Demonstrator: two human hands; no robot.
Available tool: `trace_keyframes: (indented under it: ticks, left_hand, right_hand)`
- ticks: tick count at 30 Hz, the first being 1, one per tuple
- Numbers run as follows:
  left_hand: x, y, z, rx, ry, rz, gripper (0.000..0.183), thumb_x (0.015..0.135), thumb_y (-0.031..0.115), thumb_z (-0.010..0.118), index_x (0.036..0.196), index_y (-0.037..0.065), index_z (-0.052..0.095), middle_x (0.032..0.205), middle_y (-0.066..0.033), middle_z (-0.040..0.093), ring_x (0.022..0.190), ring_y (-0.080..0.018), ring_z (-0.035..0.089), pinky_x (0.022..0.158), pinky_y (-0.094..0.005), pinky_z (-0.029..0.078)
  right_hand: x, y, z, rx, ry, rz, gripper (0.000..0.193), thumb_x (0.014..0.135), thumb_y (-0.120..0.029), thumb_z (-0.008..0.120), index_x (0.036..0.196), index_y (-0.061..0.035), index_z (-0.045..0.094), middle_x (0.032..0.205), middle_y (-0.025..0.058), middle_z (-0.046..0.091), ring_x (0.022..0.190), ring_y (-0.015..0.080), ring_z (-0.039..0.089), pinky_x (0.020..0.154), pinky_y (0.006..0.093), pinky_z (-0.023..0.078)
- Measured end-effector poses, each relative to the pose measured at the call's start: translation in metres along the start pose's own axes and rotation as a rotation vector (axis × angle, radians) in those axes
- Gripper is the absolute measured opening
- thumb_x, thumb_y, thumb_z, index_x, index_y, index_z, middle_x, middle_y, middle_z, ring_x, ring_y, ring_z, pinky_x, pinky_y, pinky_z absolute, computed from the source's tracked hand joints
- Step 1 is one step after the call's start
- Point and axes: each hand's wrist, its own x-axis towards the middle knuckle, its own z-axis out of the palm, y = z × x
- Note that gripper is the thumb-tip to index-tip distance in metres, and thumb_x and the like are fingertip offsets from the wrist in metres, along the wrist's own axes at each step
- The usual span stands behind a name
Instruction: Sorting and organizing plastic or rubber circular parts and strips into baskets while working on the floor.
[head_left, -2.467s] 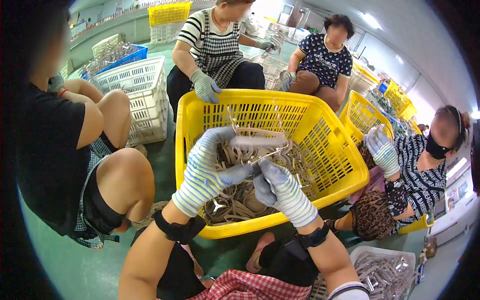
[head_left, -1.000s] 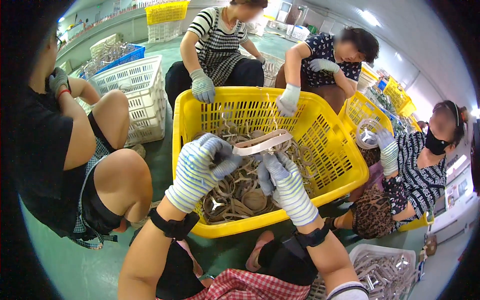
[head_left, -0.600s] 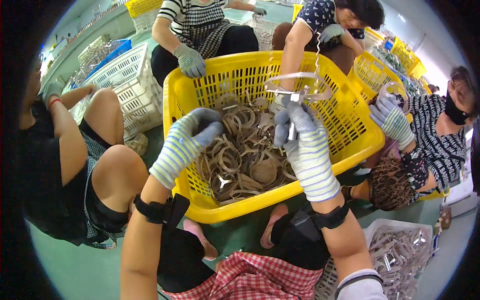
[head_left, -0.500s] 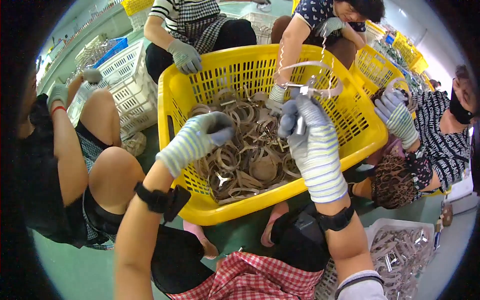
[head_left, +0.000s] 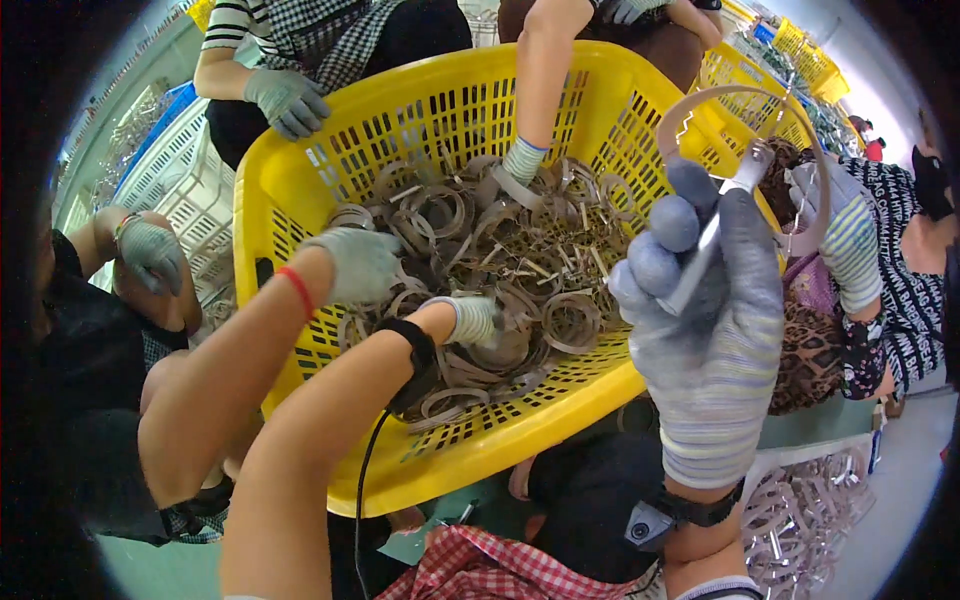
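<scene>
Take the basket (head_left: 510, 465) as the dial, six nearest the wearer. Hoops (head_left: 570, 322) lie heaped in it. The wearer's left hand (head_left: 478, 322) is among them, between the centre and six. One co-worker's hand (head_left: 362, 265) is inside toward nine, another's hand (head_left: 523, 160) inside toward one, and a third's hand (head_left: 287, 102) on the rim near eleven. The wearer's right hand (head_left: 708, 330) is before the rim at three, holding one hoop (head_left: 822, 180). Stacked crates (head_left: 190, 215) stand at ten; another crate (head_left: 858, 445), holding hoops, at four.
</scene>
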Motion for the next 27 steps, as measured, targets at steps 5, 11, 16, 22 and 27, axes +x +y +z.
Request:
trace_keyframes:
  ticks: [5, 11, 16, 22, 27]
  left_hand:
    - [0.043, -0.024, 0.089, -0.111, -0.184, -0.049, 0.036, 0.082, 0.031, 0.064, 0.110, 0.008, 0.063, 0.114, -0.0087, 0.061, 0.096, -0.0214, 0.059, 0.081, -0.0384, 0.048]
    - [0.033, 0.023, 0.080, -0.038, -0.489, -0.459, 0.041, 0.083, 0.035, 0.059, 0.114, 0.009, 0.065, 0.133, -0.0092, 0.052, 0.117, -0.0259, 0.054, 0.090, -0.0427, 0.046]
    - [0.010, 0.014, 0.105, -0.042, -0.416, -0.457, 0.028, 0.082, 0.014, 0.057, 0.105, 0.005, 0.068, 0.107, -0.0120, 0.066, 0.089, -0.0308, 0.065, 0.070, -0.0455, 0.051]
    - [0.011, 0.051, 0.054, -0.080, -0.212, -0.426, 0.032, 0.080, 0.010, 0.059, 0.111, 0.006, 0.066, 0.113, -0.0140, 0.064, 0.099, -0.0336, 0.063, 0.074, -0.0431, 0.051]
    - [0.001, 0.053, 0.014, 0.262, -0.160, -0.175, 0.022, 0.081, 0.008, 0.059, 0.099, 0.006, 0.070, 0.104, -0.0107, 0.067, 0.085, -0.0261, 0.066, 0.067, -0.0376, 0.051]
  right_hand:
    - [0.007, -0.005, -0.011, -0.004, 0.028, 0.011, 0.041, 0.096, -0.030, 0.049, 0.120, 0.0033, 0.050, 0.078, 0.0007, 0.052, 0.057, 0.0100, 0.038, 0.051, 0.0250, 0.031]
    - [0.007, -0.003, -0.012, -0.028, 0.041, 0.016, 0.041, 0.096, -0.029, 0.048, 0.121, 0.0029, 0.050, 0.077, 0.0000, 0.052, 0.057, 0.0095, 0.037, 0.051, 0.0242, 0.031]
    - [0.003, 0.008, -0.009, 0.054, -0.008, 0.067, 0.032, 0.093, -0.027, 0.054, 0.110, -0.0009, 0.059, 0.078, 0.0013, 0.058, 0.058, 0.0104, 0.044, 0.051, 0.0247, 0.035]
    - [-0.011, 0.005, -0.014, -0.072, 0.001, 0.115, 0.031, 0.088, -0.029, 0.062, 0.104, -0.0033, 0.059, 0.073, 0.0041, 0.061, 0.059, 0.0150, 0.058, 0.054, 0.0265, 0.048]
    - [-0.009, 0.015, -0.011, -0.170, 0.001, 0.100, 0.027, 0.087, -0.027, 0.063, 0.100, -0.0044, 0.060, 0.072, 0.0040, 0.061, 0.058, 0.0133, 0.057, 0.055, 0.0251, 0.047]
